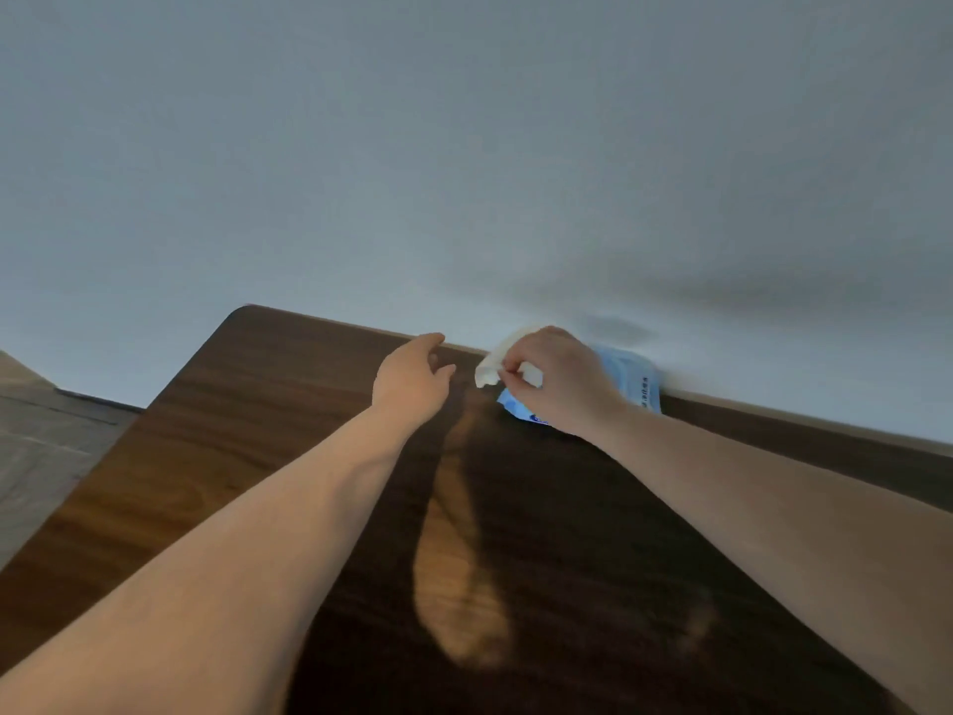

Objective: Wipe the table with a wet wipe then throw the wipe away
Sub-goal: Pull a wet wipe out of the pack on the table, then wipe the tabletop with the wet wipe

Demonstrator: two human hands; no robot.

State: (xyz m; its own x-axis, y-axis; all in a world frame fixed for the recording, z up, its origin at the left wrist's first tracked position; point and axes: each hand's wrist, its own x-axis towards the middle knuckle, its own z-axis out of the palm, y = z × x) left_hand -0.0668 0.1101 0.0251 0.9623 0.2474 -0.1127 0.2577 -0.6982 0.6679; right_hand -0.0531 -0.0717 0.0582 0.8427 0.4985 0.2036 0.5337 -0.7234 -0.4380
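Currently: dark wooden table (268, 456) fills the lower frame, grey wall (464, 147) behind. Left hand (412, 384) hovers at about 12 o'clock, fingers loosely spread, holding nothing. Just at its 3 o'clock, right hand (559, 384) pinches a white wet wipe (490, 366) above the blue wipe pack (631, 379), which sits at the table's far edge against the wall.

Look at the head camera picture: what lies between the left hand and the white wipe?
Only bare dark wooden table, in the head view. The left hand is empty; the right hand pinches the wipe.
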